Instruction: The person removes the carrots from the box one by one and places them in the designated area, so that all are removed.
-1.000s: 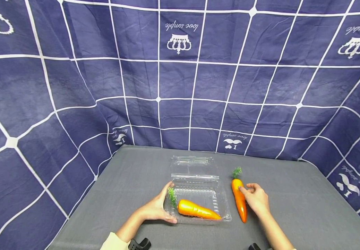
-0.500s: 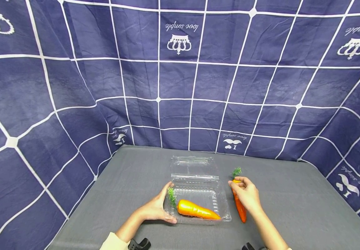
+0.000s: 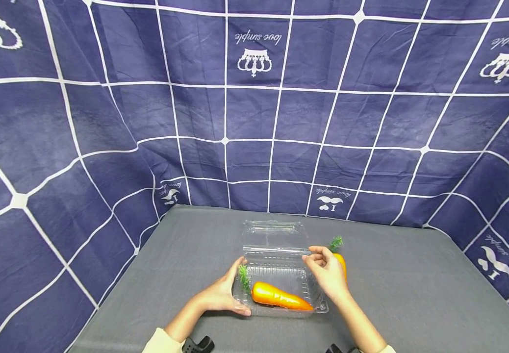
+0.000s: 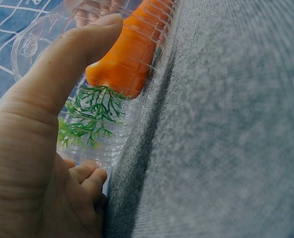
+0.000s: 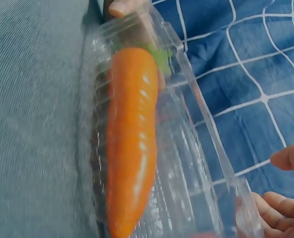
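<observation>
A clear plastic clamshell box [image 3: 281,268] lies with its lid [image 3: 274,234] folded back, away from the person. My left hand [image 3: 222,293] grips its left side, the thumb at the near corner; in the left wrist view the thumb [image 4: 62,64] lies over the wall. Inside, along the near side, rests an orange carrot [image 3: 278,295] with a green top [image 3: 243,278]. At the box's right edge is my right hand [image 3: 326,273], thumb and fingers apart with nothing between them. Whether it touches the box I cannot tell. A second carrot [image 3: 341,262] lies partly hidden behind it.
Grey cloth [image 3: 184,255] covers the table. A dark blue curtain [image 3: 298,117] with white grid lines stands along the back and both sides.
My right hand has moved left from beside the second carrot, across its upper end, to the box's right edge. That carrot stays where it lay. The left hand and the box have not moved.
</observation>
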### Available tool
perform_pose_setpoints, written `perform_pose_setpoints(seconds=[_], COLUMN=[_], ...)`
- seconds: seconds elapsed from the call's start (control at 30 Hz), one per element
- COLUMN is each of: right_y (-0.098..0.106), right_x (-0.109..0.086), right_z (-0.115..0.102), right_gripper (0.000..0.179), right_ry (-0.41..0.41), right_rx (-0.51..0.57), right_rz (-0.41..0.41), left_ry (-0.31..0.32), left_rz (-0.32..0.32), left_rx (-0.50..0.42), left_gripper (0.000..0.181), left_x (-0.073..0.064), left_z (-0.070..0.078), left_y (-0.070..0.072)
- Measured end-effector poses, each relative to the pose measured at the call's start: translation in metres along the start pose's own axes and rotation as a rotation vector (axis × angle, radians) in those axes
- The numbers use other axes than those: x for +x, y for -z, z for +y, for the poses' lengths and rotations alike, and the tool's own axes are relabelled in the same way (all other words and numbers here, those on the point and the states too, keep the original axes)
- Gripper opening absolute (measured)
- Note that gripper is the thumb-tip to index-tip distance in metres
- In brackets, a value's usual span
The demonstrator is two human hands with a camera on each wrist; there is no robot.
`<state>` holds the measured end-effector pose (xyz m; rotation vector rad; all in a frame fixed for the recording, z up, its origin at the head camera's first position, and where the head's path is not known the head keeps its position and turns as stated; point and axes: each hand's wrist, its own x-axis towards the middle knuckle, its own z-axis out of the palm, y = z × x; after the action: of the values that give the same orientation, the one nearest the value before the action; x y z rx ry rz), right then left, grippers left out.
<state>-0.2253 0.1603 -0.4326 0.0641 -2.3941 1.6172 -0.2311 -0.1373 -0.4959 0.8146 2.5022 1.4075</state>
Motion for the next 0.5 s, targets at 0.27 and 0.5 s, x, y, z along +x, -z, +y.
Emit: perform_pose_setpoints(seconds=[0.27, 0.5], right_y=[-0.014, -0.029], right_x=[-0.005, -0.011], right_z=[-0.006, -0.003], right_gripper=[0.032, 0.028], right_ry=[0.023, 0.068], right_rx=[0.005, -0.009], right_rz=[-0.073, -0.177], left_ry=[0.009, 0.014], left_rz=[-0.001, -0.001], left_rx=[0.000, 0.003], left_gripper=[0.133, 0.133], left_x=[0.000, -0.001], left_z=[0.000, 0.000], left_y=[0.000, -0.001])
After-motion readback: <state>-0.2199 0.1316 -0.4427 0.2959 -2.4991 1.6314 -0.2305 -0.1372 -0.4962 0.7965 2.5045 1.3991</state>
